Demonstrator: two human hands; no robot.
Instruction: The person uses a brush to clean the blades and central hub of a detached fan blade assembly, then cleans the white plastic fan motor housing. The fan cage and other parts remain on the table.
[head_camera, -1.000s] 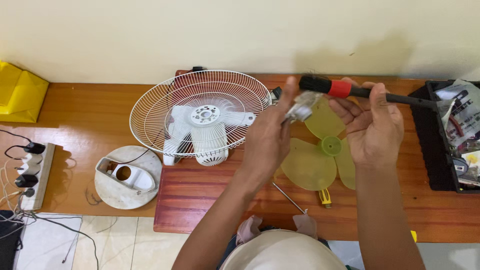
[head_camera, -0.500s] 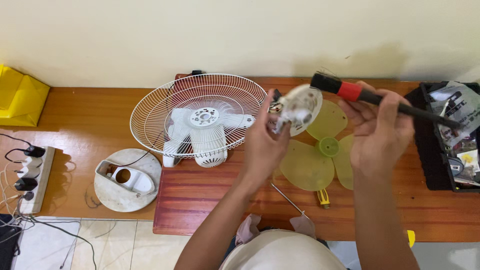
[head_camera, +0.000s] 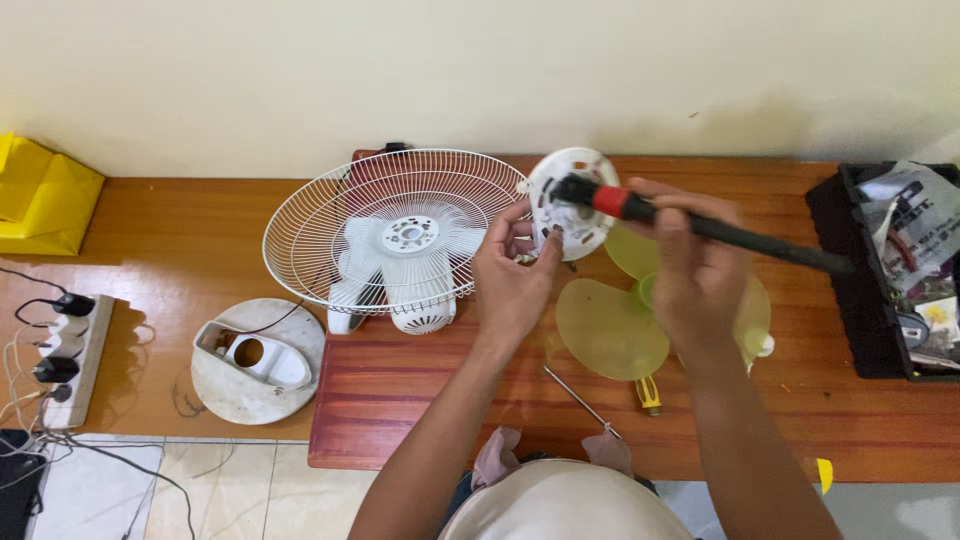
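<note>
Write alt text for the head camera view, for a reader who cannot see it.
Seen from above, a person's left hand holds a round white fan part while the right hand presses a black brush with a red band against it. On the wooden table below lie a white wire fan guard, a yellow fan blade and a screwdriver.

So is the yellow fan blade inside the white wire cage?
No, the yellow fan blade lies flat on the table, beside the white wire cage.

Crinkled silver-and-black printed packet (head_camera: 915, 215) in the black toolbox (head_camera: 850, 290) at far right.
</note>
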